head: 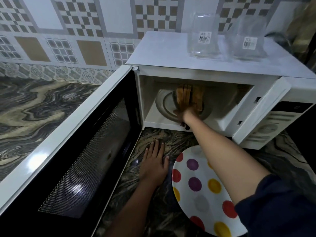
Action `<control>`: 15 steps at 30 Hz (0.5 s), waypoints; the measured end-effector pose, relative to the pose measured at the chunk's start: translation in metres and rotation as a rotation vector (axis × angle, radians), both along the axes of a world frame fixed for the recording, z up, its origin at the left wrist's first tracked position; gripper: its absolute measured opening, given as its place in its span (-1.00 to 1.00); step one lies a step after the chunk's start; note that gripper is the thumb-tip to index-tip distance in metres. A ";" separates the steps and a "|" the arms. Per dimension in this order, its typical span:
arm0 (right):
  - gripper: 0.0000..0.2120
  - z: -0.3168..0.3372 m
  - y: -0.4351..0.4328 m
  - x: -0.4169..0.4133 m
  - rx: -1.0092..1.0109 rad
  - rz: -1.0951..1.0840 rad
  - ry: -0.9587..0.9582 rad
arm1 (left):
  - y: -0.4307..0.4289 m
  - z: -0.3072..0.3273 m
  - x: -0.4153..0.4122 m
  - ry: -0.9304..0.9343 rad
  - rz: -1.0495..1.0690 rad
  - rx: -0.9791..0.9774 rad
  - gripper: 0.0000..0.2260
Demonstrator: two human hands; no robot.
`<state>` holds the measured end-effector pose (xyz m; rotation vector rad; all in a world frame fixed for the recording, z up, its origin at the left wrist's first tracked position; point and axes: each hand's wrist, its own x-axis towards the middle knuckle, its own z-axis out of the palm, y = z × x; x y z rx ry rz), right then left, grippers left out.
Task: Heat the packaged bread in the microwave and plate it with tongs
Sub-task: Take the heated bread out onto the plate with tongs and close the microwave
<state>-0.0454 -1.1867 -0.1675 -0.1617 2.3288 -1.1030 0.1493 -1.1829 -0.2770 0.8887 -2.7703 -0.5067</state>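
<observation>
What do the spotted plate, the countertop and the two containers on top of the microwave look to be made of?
The round white plate with red, purple and yellow dots looks like glazed ceramic or melamine; its smooth sheen leaves that open. The dark swirled countertop seems polished stone or a stone-look surface, given its veining and glare. The two clear barcode-labelled containers appear to be thin transparent plastic, possibly glass.

Microwave [213,72] mouth open; door [71,151] swung out left, walling that side. Bread [188,98] and right hand [183,114] fill cavity centre. Table [34,106] left of door bare. Plate [201,190] before the mouth.
</observation>
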 end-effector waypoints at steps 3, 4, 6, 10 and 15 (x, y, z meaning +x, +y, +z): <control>-0.31 0.004 -0.007 -0.003 0.004 0.012 0.071 | 0.000 0.001 0.001 0.001 0.002 -0.005 -0.36; -0.30 0.004 -0.009 -0.004 0.029 0.061 0.113 | 0.000 0.002 0.001 0.005 0.004 -0.002 -0.37; -0.34 0.002 -0.016 -0.004 0.046 0.130 0.094 | 0.001 0.002 0.000 0.016 0.008 0.002 -0.40; -0.47 0.001 -0.015 -0.005 -0.008 0.058 -0.004 | 0.000 0.001 0.001 0.008 0.009 -0.001 -0.41; -0.58 -0.005 -0.007 -0.010 -0.053 0.001 0.058 | 0.000 0.001 0.000 0.000 0.010 0.001 -0.36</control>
